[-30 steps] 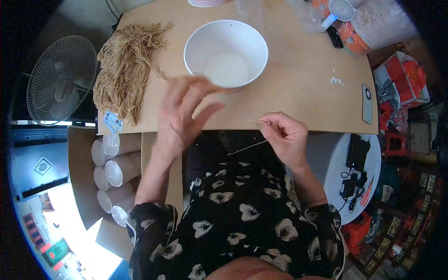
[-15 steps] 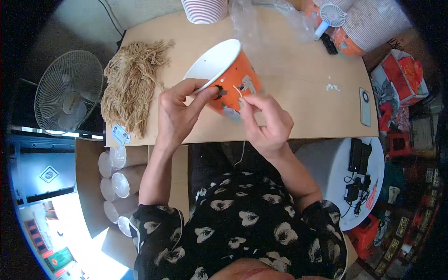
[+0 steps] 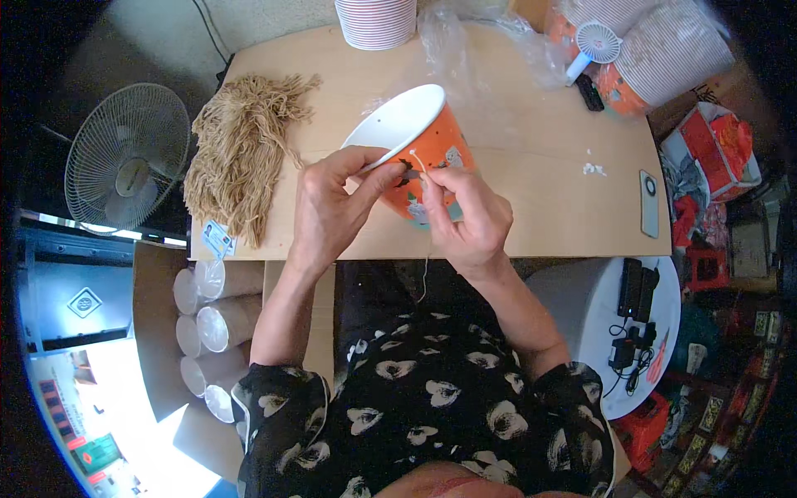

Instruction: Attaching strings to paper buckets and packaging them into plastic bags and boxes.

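A paper bucket (image 3: 451,143), orange with dark and grey printed figures and a white inside, is held tilted above the table's front part. My left hand (image 3: 330,203) grips its left side near the rim, thumb on the outer wall and fingers reaching over the edge. A short pale cord (image 3: 418,159) stands up from the pinched thumb and forefinger of my right hand (image 3: 475,217), right in front of the bucket's wall. The two hands' fingertips nearly meet there. Whether the cord passes through the wall is hidden by the fingers.
Bundled tan cords (image 3: 241,158) lie on the table's left. Stacked paper buckets (image 3: 378,23) stand at the back, more (image 3: 672,62) at back right beside a small handheld fan (image 3: 596,43). A phone (image 3: 648,203) rests near the right edge. A carton (image 3: 158,332) holds several clear-ended cylinders.
The bucket and my left hand have shifted slightly right and nearer. My right fingertips, with the cord, have come closer to my left thumb.
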Demonstrator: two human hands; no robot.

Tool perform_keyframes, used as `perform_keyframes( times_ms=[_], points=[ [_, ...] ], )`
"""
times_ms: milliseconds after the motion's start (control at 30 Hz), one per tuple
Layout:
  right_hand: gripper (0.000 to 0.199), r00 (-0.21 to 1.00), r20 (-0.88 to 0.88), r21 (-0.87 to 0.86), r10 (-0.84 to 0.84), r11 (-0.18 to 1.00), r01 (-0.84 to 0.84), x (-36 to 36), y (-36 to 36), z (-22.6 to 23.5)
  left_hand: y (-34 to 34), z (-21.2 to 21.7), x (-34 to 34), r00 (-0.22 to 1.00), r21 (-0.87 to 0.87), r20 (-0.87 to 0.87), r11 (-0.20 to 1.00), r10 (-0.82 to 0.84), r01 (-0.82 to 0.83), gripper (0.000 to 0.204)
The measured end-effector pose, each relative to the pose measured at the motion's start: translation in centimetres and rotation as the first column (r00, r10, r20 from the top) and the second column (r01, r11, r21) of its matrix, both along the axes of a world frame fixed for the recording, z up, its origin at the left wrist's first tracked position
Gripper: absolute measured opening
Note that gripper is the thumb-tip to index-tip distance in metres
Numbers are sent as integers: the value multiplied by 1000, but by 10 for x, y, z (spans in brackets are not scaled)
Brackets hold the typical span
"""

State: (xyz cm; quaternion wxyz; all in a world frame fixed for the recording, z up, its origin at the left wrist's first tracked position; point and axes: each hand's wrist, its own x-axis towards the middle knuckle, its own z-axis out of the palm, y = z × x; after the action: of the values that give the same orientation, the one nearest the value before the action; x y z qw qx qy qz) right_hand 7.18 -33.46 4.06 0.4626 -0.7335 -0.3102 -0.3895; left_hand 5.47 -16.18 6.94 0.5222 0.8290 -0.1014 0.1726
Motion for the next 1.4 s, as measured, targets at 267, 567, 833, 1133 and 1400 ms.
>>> perform_keyframes(
  times_ms=[267,567,833,1133,1400],
  points=[
    [13,982,-186,46,23,999,-14,1,-1,-16,-10,-2,-1,973,234,224,967,49,-103,12],
    [6,776,-523,445,352,890,-104,3,-10,-65,-28,-23,-10,929,534,370,821,-12,-202,17],
    [8,671,-577,554,465,827,-97,3,-18,-66,-26,-3,10,998,370,63,929,3,-26,22],
    [10,661,-604,506,446,855,-115,5,-22,-68,-25,5,50,964,545,-150,796,-218,265,23],
    [12,636,-633,480,441,868,-125,5,-27,-62,-23,5,54,936,529,-198,772,-292,353,15]
  ],
)
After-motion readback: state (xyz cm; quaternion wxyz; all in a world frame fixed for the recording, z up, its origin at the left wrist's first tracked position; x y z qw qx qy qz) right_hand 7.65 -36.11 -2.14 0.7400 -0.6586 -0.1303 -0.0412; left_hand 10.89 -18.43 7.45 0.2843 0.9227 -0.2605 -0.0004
